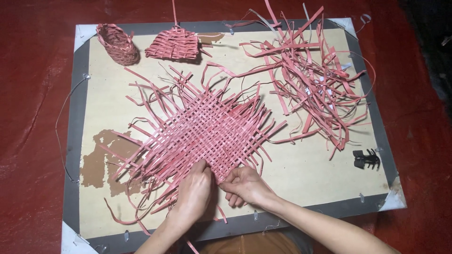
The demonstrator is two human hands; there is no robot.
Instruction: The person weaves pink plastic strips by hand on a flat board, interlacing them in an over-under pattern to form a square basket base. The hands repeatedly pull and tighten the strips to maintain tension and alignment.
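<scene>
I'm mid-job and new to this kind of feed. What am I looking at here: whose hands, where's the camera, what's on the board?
There is no machine: a person works with two bare hands, filmed by one camera worn on the head and looking down. The left hand and right hand both pinch strips at the near edge of a flat woven mat of pink strips, its loose ends sticking out all round. The mat lies on a pale board with a grey frame, set on a red floor. At the far left stand a small woven basket and a smaller woven piece. A heap of loose strips lies at the right, with a black clip near it.
</scene>
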